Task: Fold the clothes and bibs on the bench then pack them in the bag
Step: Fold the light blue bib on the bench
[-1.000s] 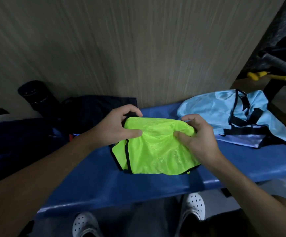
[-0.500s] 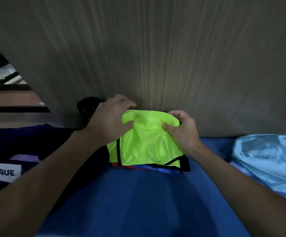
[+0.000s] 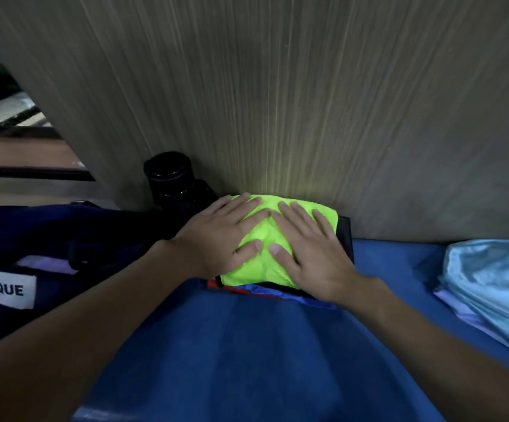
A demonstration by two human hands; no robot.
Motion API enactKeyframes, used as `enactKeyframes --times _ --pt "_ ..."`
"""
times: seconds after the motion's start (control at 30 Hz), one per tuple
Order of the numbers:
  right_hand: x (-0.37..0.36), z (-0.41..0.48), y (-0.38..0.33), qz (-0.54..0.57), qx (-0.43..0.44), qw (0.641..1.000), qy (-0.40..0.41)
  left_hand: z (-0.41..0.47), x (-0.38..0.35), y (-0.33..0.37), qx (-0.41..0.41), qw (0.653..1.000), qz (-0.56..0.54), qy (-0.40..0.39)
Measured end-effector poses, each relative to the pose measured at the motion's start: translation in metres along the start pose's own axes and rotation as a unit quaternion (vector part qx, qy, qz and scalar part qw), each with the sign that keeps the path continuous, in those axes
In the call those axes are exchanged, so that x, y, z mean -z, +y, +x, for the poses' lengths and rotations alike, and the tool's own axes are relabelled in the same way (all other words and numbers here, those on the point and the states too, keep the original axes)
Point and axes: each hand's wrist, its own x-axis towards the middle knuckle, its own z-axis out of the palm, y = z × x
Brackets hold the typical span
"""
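A folded neon-yellow bib lies on top of a small stack of folded clothes with red, blue and black edges, on the blue bench against the wall. My left hand lies flat on the bib's left half with fingers straight. My right hand presses flat on its right half. A dark navy bag with a white "LVQUE" label lies at the left. A light blue garment lies crumpled at the right.
A black cylindrical bottle stands against the grey wood-grain wall just left of the stack. Beyond the wall's left edge a floor and dark frames show.
Both hands held the bib by its top edge and carried it left onto the stack; now they have let go and lie flat on it.
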Motion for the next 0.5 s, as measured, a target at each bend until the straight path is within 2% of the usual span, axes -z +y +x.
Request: enactKeyframes --times 0.07,0.17,0.27,0.5 --pt "-0.011 -0.001 0.002 -0.004 -0.031 0.998 -0.051 0.0 0.008 0.008 0.003 0.998 0.058 0.013" --pt "-0.015 -0.002 0.003 0.01 -0.044 0.996 -0.07 0.001 0.009 0.029 0.002 0.998 0.022 0.065" --pt "-0.015 -0.003 0.006 -0.001 -0.041 0.996 -0.08 -0.006 -0.004 0.027 0.011 0.999 -0.005 0.04" --pt "-0.028 -0.015 0.023 -0.021 -0.047 0.993 -0.101 -0.007 -0.019 0.0 -0.045 0.998 0.0 -0.034"
